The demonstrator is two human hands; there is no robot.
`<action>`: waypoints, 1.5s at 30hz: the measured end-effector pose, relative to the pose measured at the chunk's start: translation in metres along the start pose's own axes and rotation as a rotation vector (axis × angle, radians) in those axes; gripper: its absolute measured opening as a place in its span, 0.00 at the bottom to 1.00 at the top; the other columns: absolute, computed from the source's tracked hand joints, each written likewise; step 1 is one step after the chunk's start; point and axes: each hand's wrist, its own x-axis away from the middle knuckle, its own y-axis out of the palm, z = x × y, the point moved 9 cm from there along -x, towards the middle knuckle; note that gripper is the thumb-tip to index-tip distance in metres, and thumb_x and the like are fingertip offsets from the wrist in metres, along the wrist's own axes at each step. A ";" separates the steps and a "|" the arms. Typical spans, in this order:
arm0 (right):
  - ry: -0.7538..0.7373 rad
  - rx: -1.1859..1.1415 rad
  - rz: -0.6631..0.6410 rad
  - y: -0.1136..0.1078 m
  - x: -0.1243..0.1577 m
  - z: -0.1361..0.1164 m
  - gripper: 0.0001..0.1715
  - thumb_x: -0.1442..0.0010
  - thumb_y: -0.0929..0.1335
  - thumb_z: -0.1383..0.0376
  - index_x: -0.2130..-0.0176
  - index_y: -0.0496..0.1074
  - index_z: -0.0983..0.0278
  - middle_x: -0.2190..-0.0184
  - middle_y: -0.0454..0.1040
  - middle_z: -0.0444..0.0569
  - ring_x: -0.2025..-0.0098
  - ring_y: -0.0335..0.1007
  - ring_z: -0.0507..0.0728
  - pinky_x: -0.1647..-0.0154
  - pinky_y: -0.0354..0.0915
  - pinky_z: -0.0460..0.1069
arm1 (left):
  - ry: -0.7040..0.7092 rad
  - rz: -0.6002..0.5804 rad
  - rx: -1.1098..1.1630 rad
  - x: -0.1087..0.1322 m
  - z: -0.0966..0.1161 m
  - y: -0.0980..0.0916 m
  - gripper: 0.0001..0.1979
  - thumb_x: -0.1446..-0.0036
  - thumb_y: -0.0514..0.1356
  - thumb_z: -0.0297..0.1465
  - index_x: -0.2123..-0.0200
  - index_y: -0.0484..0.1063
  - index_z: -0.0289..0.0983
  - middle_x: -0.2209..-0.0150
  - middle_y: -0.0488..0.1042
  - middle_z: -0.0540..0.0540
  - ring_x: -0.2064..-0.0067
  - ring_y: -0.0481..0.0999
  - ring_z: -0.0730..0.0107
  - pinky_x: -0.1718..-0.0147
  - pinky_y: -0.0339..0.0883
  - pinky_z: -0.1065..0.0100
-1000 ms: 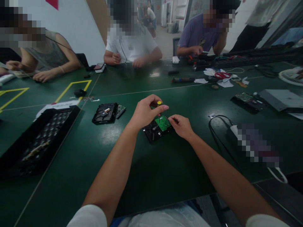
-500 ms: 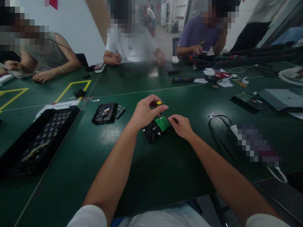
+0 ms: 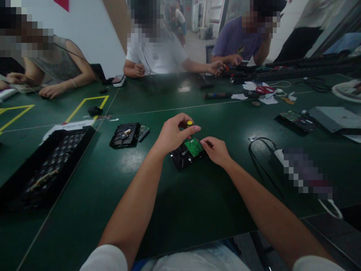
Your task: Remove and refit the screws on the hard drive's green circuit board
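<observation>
A black hard drive [image 3: 182, 158] with a green circuit board [image 3: 194, 147] on it lies on the table in front of me. My left hand [image 3: 178, 130] is closed around a small screwdriver [image 3: 190, 123] with a yellow cap. Its thin shaft points down onto the board. My right hand [image 3: 216, 149] pinches the drive's right edge, by the end of the board. The fingertips there are partly hidden.
Left of my hands lie another hard drive [image 3: 124, 135] and a loose circuit board [image 3: 143, 133]. A long black tray [image 3: 81, 141] stands at the far left. To the right are a power strip [image 3: 279, 154] with its cable, a drive with an exposed board [image 3: 295, 121] and a grey metal box [image 3: 335, 118]. Several people sit opposite.
My hands, the screwdriver and the hard drive have hardly moved. Across the table, the person in the white shirt has stretched an arm to the right, with the hand at an orange-and-black item.
</observation>
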 end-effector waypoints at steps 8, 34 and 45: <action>-0.010 0.023 -0.005 0.000 0.000 0.000 0.14 0.28 0.66 0.57 0.59 0.80 0.59 0.64 0.81 0.47 0.64 0.73 0.56 0.62 0.63 0.51 | 0.010 -0.021 0.001 0.001 0.004 0.002 0.14 0.41 0.73 0.40 0.61 0.75 0.38 0.64 0.75 0.49 0.66 0.78 0.71 0.71 0.77 0.71; -0.015 0.024 -0.008 0.000 0.000 0.000 0.14 0.28 0.66 0.57 0.58 0.80 0.59 0.63 0.81 0.47 0.63 0.74 0.57 0.62 0.64 0.51 | 0.000 -0.045 -0.005 0.000 0.001 0.002 0.16 0.42 0.73 0.42 0.60 0.77 0.38 0.64 0.77 0.48 0.66 0.79 0.69 0.70 0.77 0.69; -0.013 0.029 0.001 0.000 -0.001 0.001 0.14 0.28 0.66 0.57 0.58 0.80 0.58 0.64 0.81 0.47 0.64 0.74 0.57 0.63 0.63 0.51 | 0.003 -0.040 -0.011 0.000 0.001 0.002 0.16 0.42 0.73 0.42 0.60 0.77 0.38 0.64 0.77 0.48 0.67 0.79 0.70 0.71 0.77 0.70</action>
